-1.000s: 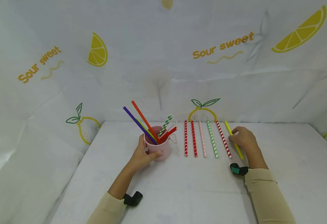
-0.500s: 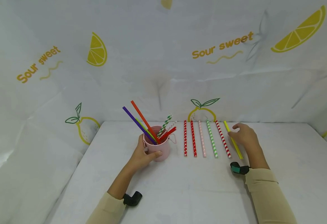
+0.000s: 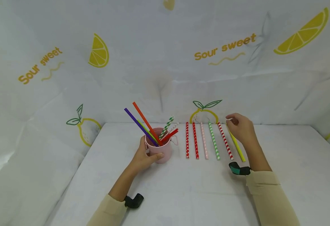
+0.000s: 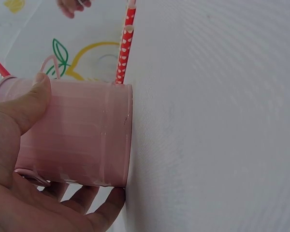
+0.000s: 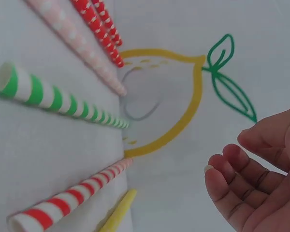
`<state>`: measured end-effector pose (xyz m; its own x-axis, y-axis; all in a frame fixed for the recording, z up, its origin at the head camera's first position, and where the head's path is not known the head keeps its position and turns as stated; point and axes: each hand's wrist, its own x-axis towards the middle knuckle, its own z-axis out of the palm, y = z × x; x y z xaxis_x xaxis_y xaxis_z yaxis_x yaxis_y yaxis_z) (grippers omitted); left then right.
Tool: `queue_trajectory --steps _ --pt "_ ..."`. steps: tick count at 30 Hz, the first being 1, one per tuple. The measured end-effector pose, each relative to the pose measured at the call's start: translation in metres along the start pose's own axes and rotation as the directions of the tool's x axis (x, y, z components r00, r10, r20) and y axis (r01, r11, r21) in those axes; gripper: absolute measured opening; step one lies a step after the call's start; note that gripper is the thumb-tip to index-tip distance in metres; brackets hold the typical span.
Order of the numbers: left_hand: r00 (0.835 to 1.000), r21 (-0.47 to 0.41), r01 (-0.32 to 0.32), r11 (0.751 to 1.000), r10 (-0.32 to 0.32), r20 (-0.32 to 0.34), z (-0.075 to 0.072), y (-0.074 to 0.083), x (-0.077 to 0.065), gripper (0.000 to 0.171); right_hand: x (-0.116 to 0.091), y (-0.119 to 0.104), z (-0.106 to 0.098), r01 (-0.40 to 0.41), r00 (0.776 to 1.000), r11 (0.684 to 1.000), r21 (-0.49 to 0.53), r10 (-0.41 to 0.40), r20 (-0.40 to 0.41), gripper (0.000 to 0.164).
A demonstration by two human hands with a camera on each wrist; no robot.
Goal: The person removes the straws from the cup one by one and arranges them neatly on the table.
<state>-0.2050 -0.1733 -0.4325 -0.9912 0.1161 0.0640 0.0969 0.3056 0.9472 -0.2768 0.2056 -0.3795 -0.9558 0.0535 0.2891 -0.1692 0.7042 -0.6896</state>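
Around the side of the pink cup (image 3: 166, 153), the left hand (image 3: 144, 159) holds with its thumb at the near wall and its fingers beneath, the cup's base against the white table (image 3: 182, 194). Near the far end of the yellow straw (image 3: 239, 151), the right hand (image 3: 242, 128) hangs with nothing in it, fingers loosely bent and thumb apart from them; the right wrist view shows a gap between hand and straw. Out of the cup lean a purple straw (image 3: 136, 123), an orange straw (image 3: 143, 116) and a lime-green straw (image 3: 143, 127) to the left, and a dark green striped straw (image 3: 167, 127), a pale dotted straw (image 3: 174, 127) and a red straw (image 3: 171, 134) to the right. Between cup and yellow straw lie, from left to right, two red dotted straws (image 3: 195, 141), a pale pink straw (image 3: 204, 141), a light green striped straw (image 3: 214, 141) and a red striped straw (image 3: 225, 141), well apart from the left hand. Behind everything hangs a white backdrop (image 3: 153, 62) printed with lemons and "Sour sweet".
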Motion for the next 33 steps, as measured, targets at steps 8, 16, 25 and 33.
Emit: queue_trajectory --steps 8,16,25,33 --pt "1.000 0.016 0.002 1.000 -0.002 0.009 -0.001 0.000 -0.001 0.097 -0.013 -0.061 0.000 0.282 0.957 0.952 0.118 -0.270 -0.107 0.021" --pt "1.000 0.016 -0.016 1.000 0.016 0.015 -0.002 -0.001 0.001 0.097 -0.044 -0.135 0.026 0.700 0.659 0.681 -0.215 -0.732 -0.174 0.018" --pt "0.999 -0.003 -0.012 1.000 0.012 0.032 -0.003 0.000 -0.001 0.098 -0.070 -0.186 0.072 0.809 0.553 0.524 -0.266 -0.832 0.047 0.034" --pt "0.997 0.007 -0.060 0.998 0.060 0.056 -0.005 -0.002 0.001 0.095 -0.070 -0.194 0.110 0.772 0.634 0.571 -0.281 -0.723 0.273 0.044"
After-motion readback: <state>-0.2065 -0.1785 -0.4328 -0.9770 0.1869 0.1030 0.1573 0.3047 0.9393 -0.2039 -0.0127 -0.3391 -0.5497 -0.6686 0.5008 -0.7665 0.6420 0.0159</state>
